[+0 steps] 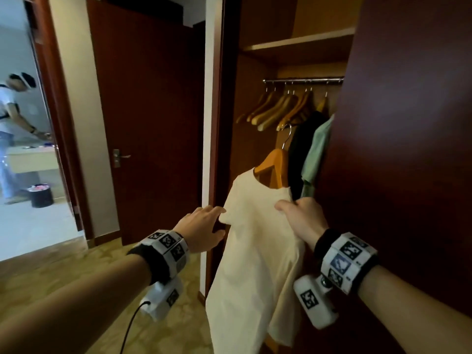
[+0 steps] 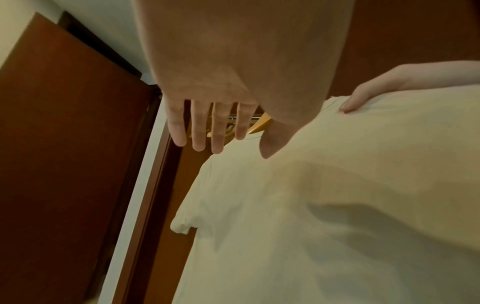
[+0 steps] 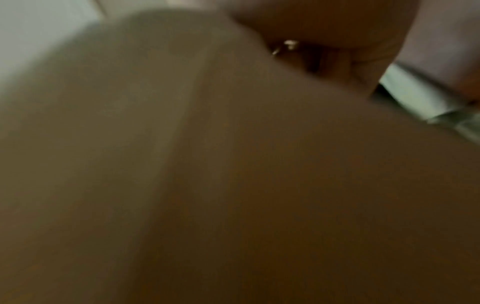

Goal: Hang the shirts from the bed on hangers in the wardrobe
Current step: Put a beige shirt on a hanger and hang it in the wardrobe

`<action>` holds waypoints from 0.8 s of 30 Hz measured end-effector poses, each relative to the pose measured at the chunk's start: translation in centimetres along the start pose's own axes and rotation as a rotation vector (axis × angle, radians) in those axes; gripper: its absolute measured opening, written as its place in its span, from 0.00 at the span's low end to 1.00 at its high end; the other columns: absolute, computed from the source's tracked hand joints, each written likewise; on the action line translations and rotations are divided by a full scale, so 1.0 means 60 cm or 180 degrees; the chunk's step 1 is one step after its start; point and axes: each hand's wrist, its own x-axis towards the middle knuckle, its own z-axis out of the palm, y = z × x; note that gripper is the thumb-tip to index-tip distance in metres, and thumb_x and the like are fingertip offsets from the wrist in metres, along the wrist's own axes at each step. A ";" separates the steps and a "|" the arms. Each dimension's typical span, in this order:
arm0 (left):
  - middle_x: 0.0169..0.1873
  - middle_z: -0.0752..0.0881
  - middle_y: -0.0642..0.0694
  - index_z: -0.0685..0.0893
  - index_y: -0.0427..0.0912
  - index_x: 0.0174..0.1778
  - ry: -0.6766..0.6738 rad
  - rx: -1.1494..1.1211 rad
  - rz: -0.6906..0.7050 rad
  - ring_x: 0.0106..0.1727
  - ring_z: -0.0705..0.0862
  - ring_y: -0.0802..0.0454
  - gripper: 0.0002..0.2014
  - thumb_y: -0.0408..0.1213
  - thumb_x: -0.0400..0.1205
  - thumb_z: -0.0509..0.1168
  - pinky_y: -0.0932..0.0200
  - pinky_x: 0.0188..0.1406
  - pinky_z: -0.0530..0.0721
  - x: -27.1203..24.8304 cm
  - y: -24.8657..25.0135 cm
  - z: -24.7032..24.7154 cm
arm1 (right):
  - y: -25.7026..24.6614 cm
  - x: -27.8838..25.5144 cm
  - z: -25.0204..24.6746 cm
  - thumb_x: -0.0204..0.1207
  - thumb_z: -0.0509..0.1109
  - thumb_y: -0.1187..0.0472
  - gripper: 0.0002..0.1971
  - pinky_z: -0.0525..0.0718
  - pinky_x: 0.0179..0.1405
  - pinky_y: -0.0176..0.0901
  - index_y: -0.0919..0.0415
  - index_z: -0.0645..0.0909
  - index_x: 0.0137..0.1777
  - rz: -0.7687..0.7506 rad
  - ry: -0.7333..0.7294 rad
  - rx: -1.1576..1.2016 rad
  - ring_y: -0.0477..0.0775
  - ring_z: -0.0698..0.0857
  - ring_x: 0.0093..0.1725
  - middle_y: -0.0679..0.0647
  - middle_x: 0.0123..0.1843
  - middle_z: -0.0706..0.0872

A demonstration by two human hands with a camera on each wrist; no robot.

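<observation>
A cream T-shirt (image 1: 255,251) hangs on a wooden hanger (image 1: 274,164) in front of the open wardrobe. My right hand (image 1: 298,213) grips the shirt's right shoulder together with the hanger, thumb on the cloth. My left hand (image 1: 204,226) is open, its straight fingers reaching beside the shirt's left sleeve. In the left wrist view the left hand's fingers (image 2: 200,127) are spread above the cream shirt (image 2: 311,205). The right wrist view is blurred and filled by the cream cloth (image 3: 207,164). The hanger's hook is below the rail (image 1: 304,80).
Several empty wooden hangers (image 1: 278,111) hang on the rail, with a black shirt (image 1: 304,149) and a green shirt (image 1: 316,152) at its right. A dark wardrobe door (image 1: 403,149) stands close on the right. Another person (image 1: 10,129) stands in the far left room.
</observation>
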 end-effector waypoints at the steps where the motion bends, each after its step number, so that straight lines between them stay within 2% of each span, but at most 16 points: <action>1: 0.77 0.71 0.50 0.62 0.55 0.82 0.0011 0.0027 0.0016 0.77 0.70 0.48 0.28 0.49 0.85 0.61 0.45 0.74 0.73 0.034 -0.019 0.003 | -0.003 0.037 0.020 0.74 0.74 0.54 0.14 0.77 0.35 0.44 0.68 0.87 0.44 0.0017 0.0062 0.0066 0.54 0.85 0.39 0.55 0.39 0.88; 6: 0.77 0.71 0.49 0.61 0.54 0.82 0.0078 0.0131 0.0328 0.76 0.71 0.47 0.29 0.50 0.85 0.60 0.45 0.72 0.75 0.228 -0.098 0.008 | -0.009 0.209 0.097 0.73 0.74 0.53 0.16 0.76 0.39 0.41 0.67 0.87 0.50 0.0099 0.0356 0.0103 0.56 0.87 0.43 0.56 0.45 0.90; 10: 0.77 0.71 0.50 0.60 0.56 0.82 -0.0022 0.0200 0.0678 0.76 0.71 0.47 0.30 0.51 0.84 0.60 0.45 0.73 0.74 0.382 -0.127 -0.014 | -0.023 0.330 0.116 0.72 0.74 0.51 0.15 0.79 0.43 0.43 0.65 0.86 0.47 0.0273 0.0637 -0.0013 0.56 0.86 0.43 0.54 0.41 0.89; 13: 0.76 0.73 0.51 0.61 0.56 0.81 0.0104 0.0072 0.0871 0.75 0.71 0.48 0.29 0.51 0.84 0.60 0.44 0.73 0.74 0.499 -0.139 -0.027 | -0.035 0.419 0.111 0.72 0.74 0.52 0.16 0.76 0.43 0.42 0.66 0.86 0.48 0.0365 0.0907 -0.0020 0.60 0.86 0.48 0.55 0.43 0.89; 16: 0.76 0.72 0.51 0.61 0.56 0.81 0.0146 0.0018 0.1016 0.76 0.69 0.48 0.29 0.52 0.84 0.59 0.44 0.75 0.72 0.590 -0.127 -0.016 | -0.051 0.500 0.094 0.72 0.74 0.50 0.19 0.77 0.48 0.42 0.66 0.86 0.53 0.0420 0.1157 -0.0188 0.60 0.86 0.51 0.58 0.50 0.89; 20: 0.76 0.70 0.49 0.60 0.54 0.82 0.0204 0.0019 0.1249 0.77 0.68 0.46 0.30 0.52 0.83 0.59 0.44 0.76 0.69 0.713 -0.086 -0.008 | -0.079 0.608 0.057 0.74 0.72 0.52 0.21 0.75 0.51 0.43 0.64 0.82 0.63 0.0451 0.1382 -0.0394 0.59 0.81 0.52 0.56 0.55 0.85; 22: 0.76 0.71 0.48 0.60 0.53 0.82 0.0251 0.0010 0.1317 0.76 0.69 0.45 0.31 0.52 0.83 0.60 0.43 0.76 0.70 0.771 -0.064 -0.004 | -0.083 0.658 0.042 0.75 0.71 0.53 0.24 0.75 0.54 0.44 0.64 0.79 0.69 0.0467 0.1499 -0.0438 0.61 0.82 0.59 0.59 0.61 0.84; 24: 0.76 0.70 0.46 0.60 0.50 0.82 0.0314 0.0056 0.1381 0.76 0.69 0.43 0.33 0.52 0.82 0.60 0.42 0.75 0.71 0.824 -0.044 -0.003 | -0.081 0.704 0.029 0.74 0.72 0.54 0.25 0.76 0.54 0.44 0.64 0.79 0.70 0.0448 0.1582 -0.0444 0.62 0.82 0.62 0.60 0.65 0.83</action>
